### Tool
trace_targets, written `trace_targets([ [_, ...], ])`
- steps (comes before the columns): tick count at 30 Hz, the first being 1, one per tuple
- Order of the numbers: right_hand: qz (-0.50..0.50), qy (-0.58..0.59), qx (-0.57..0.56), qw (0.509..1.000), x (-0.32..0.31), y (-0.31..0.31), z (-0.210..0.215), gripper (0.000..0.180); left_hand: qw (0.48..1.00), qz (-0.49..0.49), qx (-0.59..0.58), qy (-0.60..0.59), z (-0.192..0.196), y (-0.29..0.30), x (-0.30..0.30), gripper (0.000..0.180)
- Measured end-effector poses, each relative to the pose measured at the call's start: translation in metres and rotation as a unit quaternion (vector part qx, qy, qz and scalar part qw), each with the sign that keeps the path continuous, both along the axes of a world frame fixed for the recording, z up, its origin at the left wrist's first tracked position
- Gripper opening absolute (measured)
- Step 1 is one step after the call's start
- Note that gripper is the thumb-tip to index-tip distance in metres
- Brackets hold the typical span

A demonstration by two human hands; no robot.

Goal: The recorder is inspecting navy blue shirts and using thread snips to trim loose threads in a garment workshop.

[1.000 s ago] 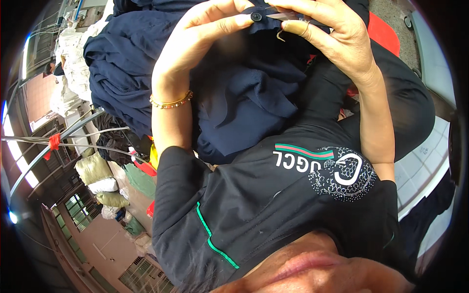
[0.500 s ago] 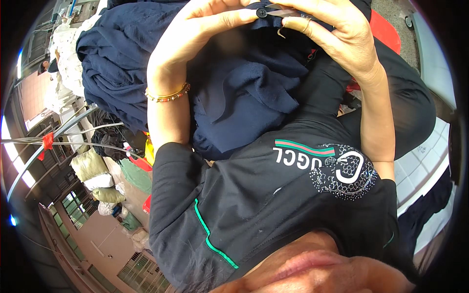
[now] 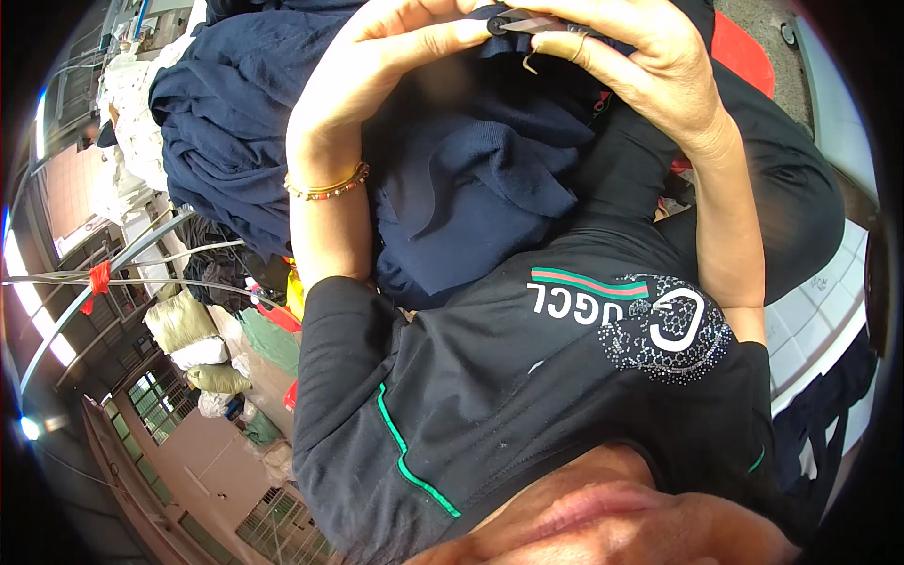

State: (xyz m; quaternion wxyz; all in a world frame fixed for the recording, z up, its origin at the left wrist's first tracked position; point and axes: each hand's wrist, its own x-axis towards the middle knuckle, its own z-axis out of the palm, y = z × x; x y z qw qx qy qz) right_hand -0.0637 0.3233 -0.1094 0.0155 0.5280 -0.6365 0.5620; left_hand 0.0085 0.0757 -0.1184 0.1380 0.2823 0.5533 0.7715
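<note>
At the top edge my left hand [image 3: 414,40], with bracelets at its wrist, is closed, thumb and fingers pinching the edge of a navy knit garment [image 3: 480,179]. A dark round button [image 3: 497,25] shows at the thumb tip. My right hand [image 3: 636,56] is closed opposite it, around a slim, pointed metal blade [image 3: 529,24] whose tip reaches the button. The blade's handle is hidden in the fingers. Beneath the right thumb hangs a short tan curl [image 3: 530,64], perhaps thread. The garment drapes down over my lap; its upper part is cut off by the frame.
A big heap of navy cloth [image 3: 231,122] lies to the left. Beyond it are white cloth piles [image 3: 137,104], metal rails with a red tie [image 3: 97,279], and stuffed sacks [image 3: 179,325]. On the right are a red seat [image 3: 744,56] and a white tiled surface [image 3: 810,334].
Button and blade have shifted slightly left, and the blade now lies closer against the button. Both hands keep their hold. The surroundings shift slightly in the frame.
</note>
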Motion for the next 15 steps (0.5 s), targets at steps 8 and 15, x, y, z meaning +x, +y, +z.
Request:
trace_targets([
  [8,0.000,-0.005,0.019,1.000,0.000,0.002,0.002,0.036,1.000,-0.001,0.022,-0.007,-0.003,-0.003,0.001,0.016],
  [15,-0.001,0.011,0.000,1.000,-0.001,0.000,-0.003,0.036,0.999,-0.011,0.035,-0.019,0.007,0.006,0.004,0.016],
])
